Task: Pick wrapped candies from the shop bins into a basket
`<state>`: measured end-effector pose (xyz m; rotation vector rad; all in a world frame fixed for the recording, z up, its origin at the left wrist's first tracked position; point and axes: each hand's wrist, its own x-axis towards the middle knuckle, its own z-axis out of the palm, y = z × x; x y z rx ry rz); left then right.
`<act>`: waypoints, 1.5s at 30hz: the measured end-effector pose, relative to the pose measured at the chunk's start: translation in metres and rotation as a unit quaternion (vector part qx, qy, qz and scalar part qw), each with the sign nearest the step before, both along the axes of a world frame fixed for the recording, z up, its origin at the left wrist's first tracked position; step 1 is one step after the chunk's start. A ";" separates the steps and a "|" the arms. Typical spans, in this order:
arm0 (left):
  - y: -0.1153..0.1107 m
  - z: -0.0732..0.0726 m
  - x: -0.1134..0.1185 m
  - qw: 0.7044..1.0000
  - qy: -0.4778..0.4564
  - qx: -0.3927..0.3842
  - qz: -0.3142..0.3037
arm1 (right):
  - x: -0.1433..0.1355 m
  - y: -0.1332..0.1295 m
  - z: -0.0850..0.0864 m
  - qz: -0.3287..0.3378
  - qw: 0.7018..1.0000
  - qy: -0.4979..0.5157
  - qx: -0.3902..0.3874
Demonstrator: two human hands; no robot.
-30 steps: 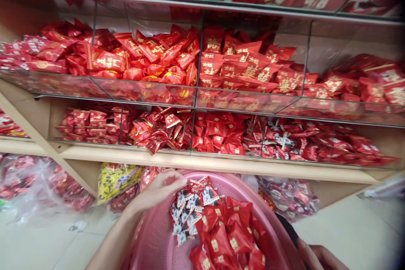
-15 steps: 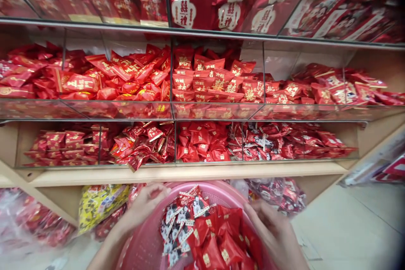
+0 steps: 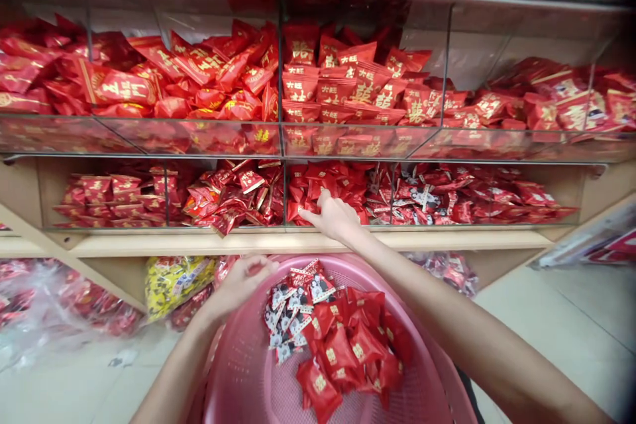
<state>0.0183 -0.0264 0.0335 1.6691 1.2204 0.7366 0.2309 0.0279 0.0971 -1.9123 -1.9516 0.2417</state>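
At the lower shelf [image 3: 318,240], the person's right hand [image 3: 338,217] reaches into a middle compartment over a heap of small red packets [image 3: 307,187]. Its thumb and forefinger are spread apart and nothing is seen between them; the fingertips are at the packets, though whether they touch cannot be told. The right forearm passes above the right side of a pink basket [image 3: 238,361], which sits just in front of the shelf, close to the person.

The left hand [image 3: 246,281] is at the far left part of the basket's rim with its fingers loosely curled; how firmly it grips, if at all, is unclear. Inside the basket, black-and-white packets [image 3: 291,311] are gathered on the far left, and next to them glossy red sweets [image 3: 342,351] with gold marks are piled towards the middle and right. Part of the basket's perforated bottom shows.

To the right of the heap under the hand, more red, white and black wrappers [image 3: 422,199] fill the shelf. Above, behind a clear front panel [image 3: 218,138], larger red bags [image 3: 342,93] with gold writing stand in rows. Under the shelf, left of the basket, lies a yellow bag [image 3: 173,285].
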 end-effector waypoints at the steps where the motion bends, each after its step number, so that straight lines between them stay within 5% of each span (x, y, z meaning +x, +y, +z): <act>1: 0.000 0.001 0.000 1.000 -0.003 -0.003 -0.003 | 0.000 0.002 -0.003 0.003 1.000 0.015 -0.008; 8: 0.000 -0.001 0.000 1.000 -0.003 -0.004 -0.003 | 0.010 0.016 -0.027 -0.013 0.990 0.142 0.014; 14: -0.001 -0.001 0.000 1.000 0.005 0.017 -0.001 | 0.026 -0.005 -0.018 0.011 0.976 0.201 0.078; 20: -0.002 -0.001 0.000 1.000 -0.008 0.008 -0.013 | 0.047 -0.058 -0.016 0.117 0.946 -0.043 0.298; 23: -0.003 0.000 0.000 1.000 -0.007 -0.001 -0.006 | 0.054 -0.071 -0.022 0.133 0.932 -0.106 0.321; 25: -0.003 0.002 0.001 1.000 -0.005 -0.006 -0.001 | 0.057 -0.077 -0.025 0.135 0.942 -0.060 0.301; 28: -0.004 0.005 0.002 1.000 -0.001 -0.006 -0.002 | 0.060 -0.090 -0.028 0.119 0.957 0.193 0.182; 31: -0.004 0.006 0.002 1.000 0.005 -0.002 0.002 | 0.063 -0.106 -0.035 0.099 0.866 0.490 -0.022; 33: -0.003 0.004 0.002 1.000 0.006 -0.002 0.002 | 0.066 -0.115 -0.041 0.093 0.797 0.588 -0.100; 35: -0.002 0.001 0.001 1.000 0.004 0.000 -0.002 | 0.070 -0.122 -0.047 0.085 0.764 0.627 -0.122; 41: 0.000 -0.003 -0.002 1.000 0.002 0.000 -0.020 | 0.083 -0.136 -0.053 0.057 0.730 0.661 -0.162; 45: 0.001 -0.002 -0.001 1.000 0.008 0.007 -0.020 | 0.102 -0.143 -0.056 0.064 0.800 0.570 -0.176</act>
